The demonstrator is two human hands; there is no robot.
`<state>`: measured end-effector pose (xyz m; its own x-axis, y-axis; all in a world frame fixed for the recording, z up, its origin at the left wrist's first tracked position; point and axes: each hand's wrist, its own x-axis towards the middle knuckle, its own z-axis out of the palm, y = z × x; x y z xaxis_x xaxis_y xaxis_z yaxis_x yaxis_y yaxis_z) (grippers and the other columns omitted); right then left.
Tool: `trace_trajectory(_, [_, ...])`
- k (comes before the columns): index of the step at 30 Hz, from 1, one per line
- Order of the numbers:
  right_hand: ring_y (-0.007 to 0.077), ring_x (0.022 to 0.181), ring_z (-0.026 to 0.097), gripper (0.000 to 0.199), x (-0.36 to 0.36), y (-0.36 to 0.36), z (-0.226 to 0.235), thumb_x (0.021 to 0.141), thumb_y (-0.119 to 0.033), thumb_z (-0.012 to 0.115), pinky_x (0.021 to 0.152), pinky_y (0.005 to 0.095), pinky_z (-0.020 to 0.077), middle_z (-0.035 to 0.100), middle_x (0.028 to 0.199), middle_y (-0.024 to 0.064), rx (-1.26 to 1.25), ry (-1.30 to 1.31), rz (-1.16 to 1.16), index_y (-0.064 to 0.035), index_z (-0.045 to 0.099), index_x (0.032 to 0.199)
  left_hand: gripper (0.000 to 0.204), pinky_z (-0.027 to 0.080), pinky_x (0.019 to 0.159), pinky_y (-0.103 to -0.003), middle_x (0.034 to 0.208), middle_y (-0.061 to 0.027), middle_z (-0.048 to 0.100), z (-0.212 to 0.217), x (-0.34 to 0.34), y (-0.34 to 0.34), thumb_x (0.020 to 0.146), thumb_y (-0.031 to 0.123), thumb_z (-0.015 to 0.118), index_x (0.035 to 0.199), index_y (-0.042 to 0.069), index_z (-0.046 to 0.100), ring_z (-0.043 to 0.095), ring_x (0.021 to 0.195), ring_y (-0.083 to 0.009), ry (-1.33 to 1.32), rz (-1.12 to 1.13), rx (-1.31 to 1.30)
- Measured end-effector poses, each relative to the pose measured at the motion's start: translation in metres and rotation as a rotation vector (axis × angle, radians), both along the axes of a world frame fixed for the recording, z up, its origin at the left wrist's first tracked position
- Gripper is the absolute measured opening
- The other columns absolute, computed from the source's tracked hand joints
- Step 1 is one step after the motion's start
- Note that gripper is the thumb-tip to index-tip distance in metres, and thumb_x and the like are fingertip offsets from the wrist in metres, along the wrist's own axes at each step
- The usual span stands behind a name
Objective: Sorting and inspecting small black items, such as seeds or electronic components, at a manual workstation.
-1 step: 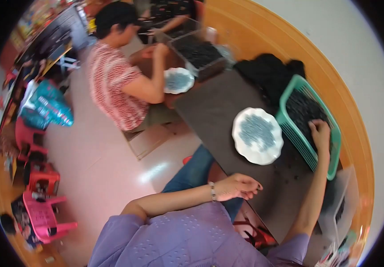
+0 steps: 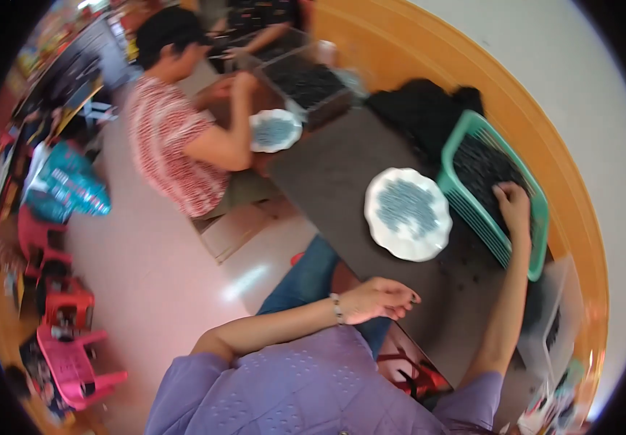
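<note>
Nothing has shifted since the earlier view. The right hand (image 2: 513, 205) stays reached into one green basket (image 2: 537, 217) of small dark pieces, fingers curled among them; whether it grips any is unclear. The left hand (image 2: 378, 299) rests loosely open at the edge of the dark table (image 2: 334, 167). Two white scalloped plates (image 2: 407, 212) hold bluish pieces. A seated person works opposite; pink plastic chairs (image 2: 73, 362) stand on the pale floor.
</note>
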<state>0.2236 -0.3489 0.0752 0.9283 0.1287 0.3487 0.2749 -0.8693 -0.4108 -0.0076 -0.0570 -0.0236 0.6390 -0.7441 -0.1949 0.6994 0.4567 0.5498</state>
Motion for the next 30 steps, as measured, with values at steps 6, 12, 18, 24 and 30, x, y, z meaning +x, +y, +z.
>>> trace_trajectory(6, [0.0085, 0.073, 0.056, 0.025, 0.003, 0.0, -0.002, 0.088, -0.025, 0.062, 0.064, 0.0239, 0.0441, 0.066, 0.082, 0.0031, 0.357, 0.19, -0.028, -0.002, 0.067, 0.095, 0.032, 0.048, 0.077, -0.025, 0.093, -0.0038, 0.06, 0.001, 0.0, 0.01, 0.094, 0.022, 0.057, 0.115, -0.001, 0.057, 0.056, 0.08, -0.009, 0.005, 0.022, -0.003])
trace_trajectory(12, [0.0061, 0.071, 0.051, 0.024, -0.015, -0.012, 0.016, 0.092, -0.026, 0.056, 0.06, 0.0208, 0.042, 0.066, 0.085, 0.0002, 0.516, 0.347, -0.079, -0.0055, 0.068, 0.099, 0.026, 0.047, 0.074, -0.025, 0.089, -0.003, 0.059, 0.006, 0.001, 0.005, 0.094, 0.02, 0.056, 0.11, 0.0, 0.061, 0.055, 0.078, -0.0126, 0.005, 0.042, 0.004])
trace_trajectory(18, [0.006, 0.071, 0.052, 0.024, -0.016, -0.017, 0.018, 0.09, -0.023, 0.057, 0.06, 0.0203, 0.0415, 0.066, 0.083, 0.0018, 0.595, 0.4, -0.052, -0.0023, 0.068, 0.097, 0.024, 0.046, 0.073, -0.026, 0.088, -0.004, 0.058, 0.007, 0.001, 0.003, 0.093, 0.019, 0.057, 0.107, 0.0, 0.061, 0.055, 0.077, -0.0153, 0.027, 0.065, 0.009])
trace_trajectory(24, [0.0058, 0.068, 0.052, 0.022, -0.014, -0.018, 0.015, 0.088, -0.019, 0.058, 0.059, 0.0208, 0.0415, 0.066, 0.083, 0.0016, 0.614, 0.378, -0.056, -0.0039, 0.069, 0.099, 0.024, 0.046, 0.072, -0.027, 0.087, -0.0039, 0.058, 0.006, 0.001, 0.003, 0.093, 0.02, 0.058, 0.106, 0.0, 0.061, 0.055, 0.077, -0.0158, 0.028, 0.073, 0.016])
trace_trajectory(30, [0.0103, 0.075, 0.057, 0.017, -0.007, -0.017, 0.009, 0.085, -0.008, 0.059, 0.063, 0.0269, 0.0461, 0.067, 0.082, 0.0048, 0.188, 0.148, -0.052, -0.0025, 0.069, 0.097, 0.025, 0.047, 0.072, -0.027, 0.086, -0.0039, 0.058, 0.005, 0.001, 0.003, 0.092, 0.021, 0.058, 0.106, -0.001, 0.061, 0.056, 0.077, -0.0161, 0.04, 0.068, 0.013])
